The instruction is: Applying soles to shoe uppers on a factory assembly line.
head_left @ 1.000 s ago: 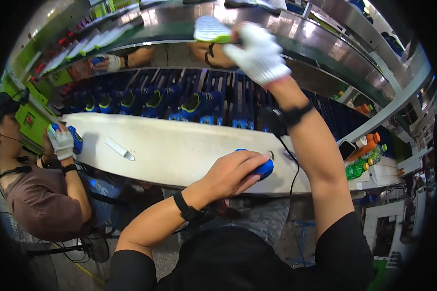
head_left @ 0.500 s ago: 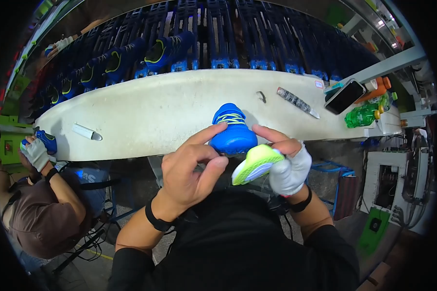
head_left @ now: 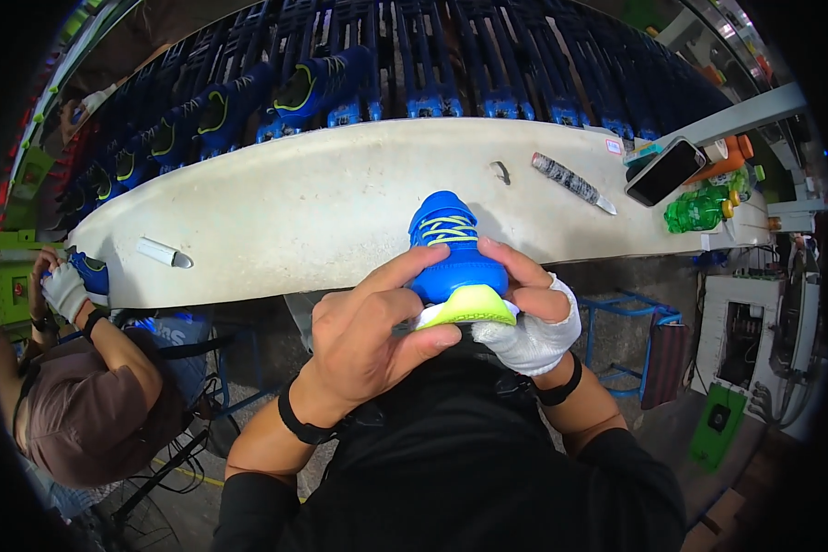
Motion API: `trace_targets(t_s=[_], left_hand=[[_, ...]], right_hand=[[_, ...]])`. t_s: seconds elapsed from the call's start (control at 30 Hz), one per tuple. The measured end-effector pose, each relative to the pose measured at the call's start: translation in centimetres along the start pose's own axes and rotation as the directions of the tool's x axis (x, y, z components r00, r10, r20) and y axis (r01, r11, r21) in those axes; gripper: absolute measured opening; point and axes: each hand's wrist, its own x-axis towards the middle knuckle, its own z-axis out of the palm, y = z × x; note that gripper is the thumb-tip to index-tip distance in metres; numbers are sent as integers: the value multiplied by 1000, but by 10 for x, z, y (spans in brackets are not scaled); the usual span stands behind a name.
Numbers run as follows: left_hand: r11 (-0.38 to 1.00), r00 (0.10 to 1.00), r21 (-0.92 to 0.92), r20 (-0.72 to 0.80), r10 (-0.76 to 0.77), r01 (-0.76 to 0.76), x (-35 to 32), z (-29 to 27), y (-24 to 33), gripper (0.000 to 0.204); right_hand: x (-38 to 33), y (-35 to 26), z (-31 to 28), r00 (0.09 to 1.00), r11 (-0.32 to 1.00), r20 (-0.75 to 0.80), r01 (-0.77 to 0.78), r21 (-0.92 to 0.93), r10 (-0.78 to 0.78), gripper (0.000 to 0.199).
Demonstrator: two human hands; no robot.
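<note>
A blue shoe upper [head_left: 463,274] with pale yellow laces rests at the front edge of the white worktop, toe toward me. Against its toe end sits a lime-green and white sole [head_left: 477,303]. My bare left hand [head_left: 361,333] closes on the left side, index finger on the upper and thumb by the sole. On the right, my right hand [head_left: 535,333], in a white fingerless glove, grips the sole from below while its index finger touches the upper. How far the sole meets the upper's underside is hidden.
On the white worktop [head_left: 276,202] lie a knife with a wrapped handle [head_left: 572,181], a dark curved scrap [head_left: 500,173] and a white tube-like tool [head_left: 163,252]. A phone [head_left: 664,173] and green bottles [head_left: 699,210] stand right. Beyond, a slatted conveyor [head_left: 432,64] carries blue shoes [head_left: 315,87]. A co-worker [head_left: 92,405] sits left.
The sole, held tilted out to the right before, has come left against the upper's toe. My left hand has closed in on the sole and the upper.
</note>
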Motion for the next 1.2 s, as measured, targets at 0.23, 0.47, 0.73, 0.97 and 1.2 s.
trace_targets(t_s=[0.23, 0.47, 0.73, 0.97, 1.2], left_hand=[[986, 995, -143, -45, -92, 85, -11, 3, -7, 43], [918, 936, -184, 84, -341, 351, -5, -36, -2, 47], [867, 822, 487, 447, -354, 108, 49, -71, 12, 119], [838, 801, 400, 320, -507, 371, 17, -79, 5, 91], [849, 853, 467, 310, -420, 248, 9, -73, 19, 75]], right_hand=[[6, -6, 0, 997, 998, 53, -50, 34, 48, 45], [22, 5, 26, 997, 996, -53, -42, 83, 47, 47], [24, -8, 30, 982, 948, 130, -93, -306, 139, 37], [3, 4, 29, 929, 871, 101, -292, -396, 357, 39], [4, 10, 34, 909, 845, 93, -335, -417, 407, 36]])
